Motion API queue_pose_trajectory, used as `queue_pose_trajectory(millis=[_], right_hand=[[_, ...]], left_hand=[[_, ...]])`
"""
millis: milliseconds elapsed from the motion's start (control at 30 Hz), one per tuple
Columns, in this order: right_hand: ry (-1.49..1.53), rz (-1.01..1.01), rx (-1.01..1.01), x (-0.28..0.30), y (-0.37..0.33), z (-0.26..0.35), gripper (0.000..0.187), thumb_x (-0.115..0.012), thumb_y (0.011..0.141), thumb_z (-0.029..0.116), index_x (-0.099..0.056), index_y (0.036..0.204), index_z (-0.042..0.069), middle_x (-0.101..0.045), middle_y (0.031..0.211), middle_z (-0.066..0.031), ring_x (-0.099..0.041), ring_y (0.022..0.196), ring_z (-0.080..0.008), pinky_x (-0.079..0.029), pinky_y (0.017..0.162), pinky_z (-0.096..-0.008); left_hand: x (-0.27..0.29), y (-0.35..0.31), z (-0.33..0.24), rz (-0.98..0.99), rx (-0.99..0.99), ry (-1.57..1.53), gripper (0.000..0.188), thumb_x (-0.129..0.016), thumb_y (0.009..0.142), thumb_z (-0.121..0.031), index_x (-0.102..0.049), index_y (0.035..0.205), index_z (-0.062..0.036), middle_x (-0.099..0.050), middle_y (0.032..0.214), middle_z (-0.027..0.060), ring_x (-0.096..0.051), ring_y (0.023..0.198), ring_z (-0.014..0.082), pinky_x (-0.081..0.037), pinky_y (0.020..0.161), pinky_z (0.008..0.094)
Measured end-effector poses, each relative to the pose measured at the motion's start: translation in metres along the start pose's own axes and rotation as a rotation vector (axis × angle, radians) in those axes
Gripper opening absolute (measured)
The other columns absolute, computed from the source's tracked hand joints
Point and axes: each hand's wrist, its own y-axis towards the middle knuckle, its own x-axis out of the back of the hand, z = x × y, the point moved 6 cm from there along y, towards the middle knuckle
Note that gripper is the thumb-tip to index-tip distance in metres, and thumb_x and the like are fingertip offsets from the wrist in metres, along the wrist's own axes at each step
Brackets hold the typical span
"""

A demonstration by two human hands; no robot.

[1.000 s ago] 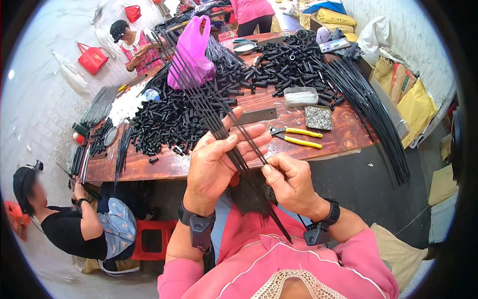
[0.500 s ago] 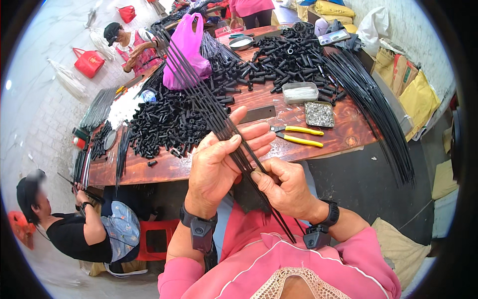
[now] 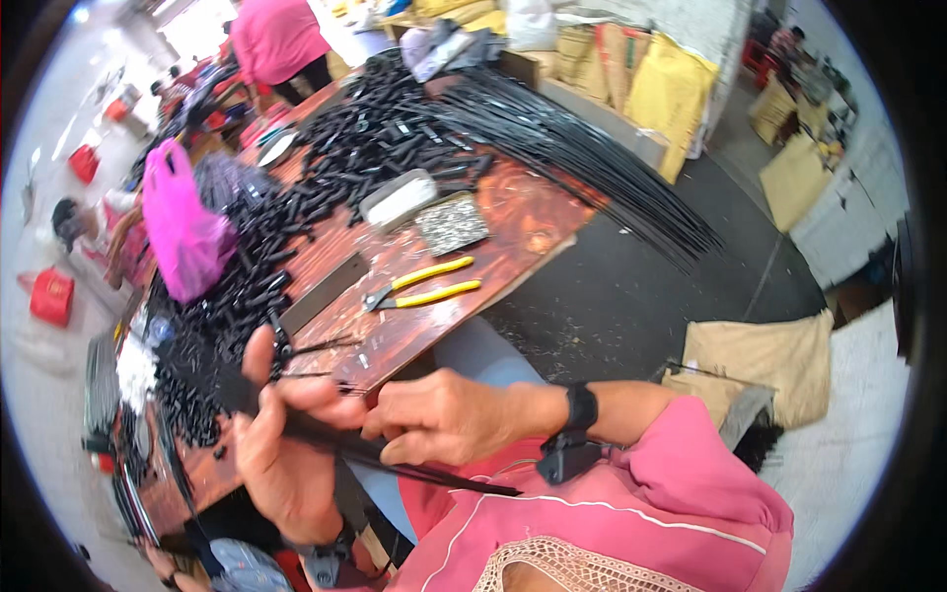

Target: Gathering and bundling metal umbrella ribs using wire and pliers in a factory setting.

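Observation:
A bundle of long, thin black rods [image 3: 434, 475] runs slantwise through my hands, its lower ends over my pink clothing; motion blurs its far part. My left hand [image 3: 284, 472] holds the bundle between thumb and fingers, the fingers partly stretched out. Curled fingers close my right hand [image 3: 449, 416], which grips at the rods beside the left fingertips; its exact pinch is blurred. Just beyond both hands, yellow-handled pliers [image 3: 431, 296] lie on the reddish wooden table [image 3: 533, 212], next to a flat dark metal bar [image 3: 323, 294].
Heaps of short black tubular parts [image 3: 380, 128] cover the table. A tin of small metal pieces [image 3: 452, 225], a clear plastic box [image 3: 399, 200] and a purple bag [image 3: 182, 232] stand there. More black rods [image 3: 592, 143] overhang the right edge. People work at the left and far side.
My view has swung right, so the table appears shifted left. The rod bundle has tilted flatter, and my left hand sits lower. Both hands keep hold of the rods.

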Motion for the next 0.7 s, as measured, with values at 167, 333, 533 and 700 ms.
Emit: queue_pose_trajectory(millis=[167,333,533,700], right_hand=[[-0.626,-0.3,-0.346,0.143,-0.038,-0.068,0.016,-0.059,0.085,0.015,-0.067,0.076,0.003,-0.065,0.073,-0.0124,-0.064,0.068,-0.0237,-0.05,0.063,-0.035],[-1.236,-0.477,-0.753,0.281,-0.077,-0.093,0.015,-0.06,0.072,0.014,-0.07,0.074,0.004,-0.066,0.078,-0.0225,-0.065,0.077,-0.0397,-0.052,0.068,-0.0461],[-1.446,-0.302,-0.766,0.297,-0.066,-0.145,0.015,-0.063,0.075,0.014,-0.067,0.075,0.0,-0.066,0.081,-0.0221,-0.065,0.079,-0.0389,-0.052,0.068,-0.0471],[-1.426,-0.432,-0.816,0.309,-0.055,-0.135,0.015,-0.065,0.074,0.016,-0.069,0.074,0.002,-0.067,0.079,-0.0213,-0.066,0.078,-0.0389,-0.052,0.07,-0.0469]], left_hand=[[0.006,-0.014,-0.042,-0.043,-0.166,0.257,0.062,-0.045,0.098,-0.015,-0.012,0.151,-0.0097,-0.065,0.099,0.0221,-0.069,0.082,0.0366,-0.059,0.07,0.0484],[0.024,0.004,-0.046,-0.122,-0.125,0.176,0.055,-0.044,0.1,-0.017,-0.022,0.147,-0.0032,-0.065,0.106,0.0229,-0.067,0.093,0.0369,-0.059,0.073,0.0462],[0.029,0.001,-0.041,-0.121,-0.072,0.191,0.051,-0.046,0.099,-0.013,-0.027,0.145,-0.002,-0.064,0.106,0.0232,-0.067,0.094,0.0376,-0.059,0.074,0.048],[0.03,-0.001,-0.043,-0.117,-0.085,0.178,0.051,-0.046,0.099,-0.013,-0.027,0.145,-0.002,-0.064,0.105,0.0239,-0.067,0.094,0.0385,-0.059,0.074,0.0486]])
